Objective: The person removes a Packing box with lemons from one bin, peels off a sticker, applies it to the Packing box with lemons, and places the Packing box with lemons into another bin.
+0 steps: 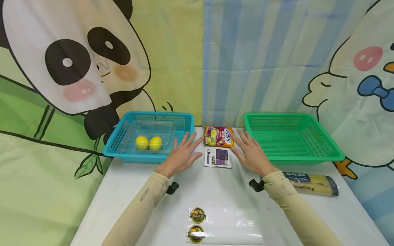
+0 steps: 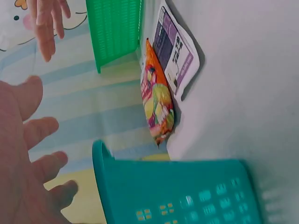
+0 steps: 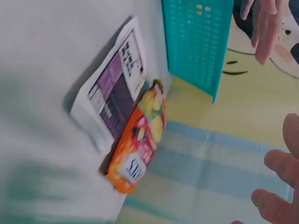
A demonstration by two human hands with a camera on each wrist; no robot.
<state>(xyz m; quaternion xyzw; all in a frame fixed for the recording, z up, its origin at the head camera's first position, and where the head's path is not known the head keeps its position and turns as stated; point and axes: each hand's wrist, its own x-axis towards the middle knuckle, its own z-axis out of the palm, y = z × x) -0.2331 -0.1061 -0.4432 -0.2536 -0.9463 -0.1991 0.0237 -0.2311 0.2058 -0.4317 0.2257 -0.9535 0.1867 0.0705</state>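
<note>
My left hand (image 1: 180,158) hovers with spread fingers by the front right corner of the blue basket (image 1: 147,158), holding nothing. Opposite it, my right hand (image 1: 253,154) is also spread and empty, near the left side of the green basket (image 1: 295,158). Between the two hands lie an orange candy bag (image 1: 218,136) and, in front of it, a white pouch with a purple label (image 1: 218,158). In the blue basket sits a clear plastic box (image 1: 166,131) with two yellow round fruits (image 1: 149,142). Both wrist views show the candy bag (image 2: 157,98) and the pouch (image 3: 112,88) apart from the fingers.
A spaghetti pack (image 1: 314,183) lies in front of the green basket, partly behind the right forearm. Near the table's front is a clear sheet (image 1: 231,225) with two round fruit stickers (image 1: 197,216) at its left. A cartoon-printed curtain (image 1: 175,61) hangs behind the white table (image 1: 129,191).
</note>
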